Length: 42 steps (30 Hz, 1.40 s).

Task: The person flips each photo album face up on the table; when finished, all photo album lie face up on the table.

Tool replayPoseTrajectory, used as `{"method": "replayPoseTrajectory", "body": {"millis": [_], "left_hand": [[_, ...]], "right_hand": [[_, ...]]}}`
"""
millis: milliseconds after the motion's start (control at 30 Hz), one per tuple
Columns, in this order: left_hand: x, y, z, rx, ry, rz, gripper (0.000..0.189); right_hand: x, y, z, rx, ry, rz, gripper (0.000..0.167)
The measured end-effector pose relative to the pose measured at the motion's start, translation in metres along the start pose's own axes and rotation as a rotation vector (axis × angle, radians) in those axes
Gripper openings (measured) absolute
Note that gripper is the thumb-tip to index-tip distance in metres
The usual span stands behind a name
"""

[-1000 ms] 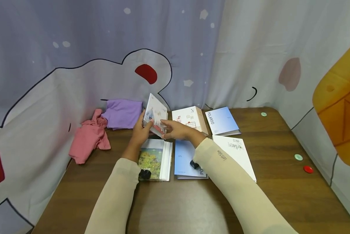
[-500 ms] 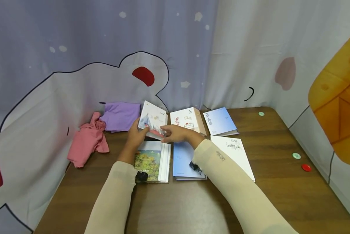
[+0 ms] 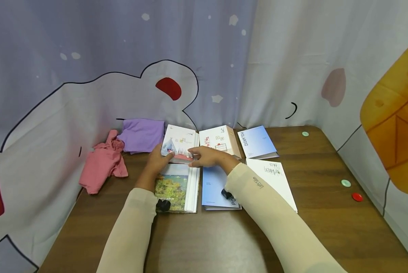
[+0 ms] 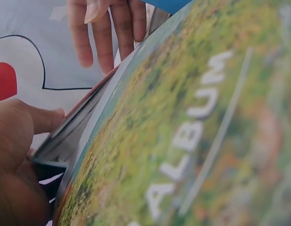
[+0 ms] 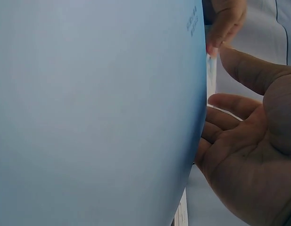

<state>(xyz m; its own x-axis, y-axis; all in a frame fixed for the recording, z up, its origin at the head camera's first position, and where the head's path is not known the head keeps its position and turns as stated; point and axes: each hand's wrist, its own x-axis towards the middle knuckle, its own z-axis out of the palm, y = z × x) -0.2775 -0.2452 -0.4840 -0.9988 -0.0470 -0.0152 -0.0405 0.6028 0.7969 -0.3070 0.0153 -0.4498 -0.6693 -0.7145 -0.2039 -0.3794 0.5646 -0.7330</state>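
A small white album point(image 3: 180, 136) with a tent drawing on its cover lies at the back of the table, beside a similar white album point(image 3: 215, 139). My left hand point(image 3: 155, 162) holds its left edge, thumb over the cover; the left wrist view shows this thumb along the album's edge point(image 4: 77, 120). At the album's lower right corner is my right hand point(image 3: 205, 156), its fingers extended and gripping nothing. Just in front lies a photo album with a landscape cover point(image 3: 171, 191). A blue album point(image 3: 214, 189) lies below my right hand, partly hidden by the forearm.
Another blue album point(image 3: 258, 140) marked POLAROID stands at the back right, with a white book point(image 3: 275, 178) before it. Folded purple cloth point(image 3: 142, 135) and crumpled pink cloth point(image 3: 103, 165) lie left. Green and red discs point(image 3: 357, 197) dot the right side; a printed curtain point(image 3: 122, 94) hangs behind.
The tent-covered album has come down from a raised, tilted position to lie in the back row. Both hands have lowered with it, and the right fingers have come off its edge.
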Motion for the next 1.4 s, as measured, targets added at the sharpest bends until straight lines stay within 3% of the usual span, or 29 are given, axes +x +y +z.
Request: {"method": "replayPoseTrajectory", "body": {"millis": [200, 433, 800, 1133, 1300, 1400], "left_hand": [[0.002, -0.003, 0.001, 0.07, -0.001, -0.045, 0.064], [0.003, -0.008, 0.001, 0.054, -0.028, -0.085, 0.068], [0.003, -0.009, 0.001, 0.146, -0.011, -0.084, 0.083], [-0.004, 0.01, 0.002, 0.248, 0.061, -0.001, 0.086], [-0.007, 0.022, 0.009, 0.287, 0.046, 0.027, 0.087], [-0.008, 0.029, 0.015, 0.339, 0.057, 0.023, 0.089]], "right_hand": [[-0.001, -0.002, 0.0, -0.026, -0.012, 0.006, 0.078], [0.0, -0.003, 0.0, -0.017, -0.031, 0.017, 0.081], [-0.001, -0.002, 0.001, -0.022, -0.016, 0.01, 0.086], [-0.01, -0.007, -0.005, -0.028, 0.007, -0.005, 0.086], [-0.019, -0.007, -0.01, 0.02, 0.017, 0.037, 0.086], [-0.025, -0.007, -0.018, -0.023, 0.036, 0.058, 0.085]]}}
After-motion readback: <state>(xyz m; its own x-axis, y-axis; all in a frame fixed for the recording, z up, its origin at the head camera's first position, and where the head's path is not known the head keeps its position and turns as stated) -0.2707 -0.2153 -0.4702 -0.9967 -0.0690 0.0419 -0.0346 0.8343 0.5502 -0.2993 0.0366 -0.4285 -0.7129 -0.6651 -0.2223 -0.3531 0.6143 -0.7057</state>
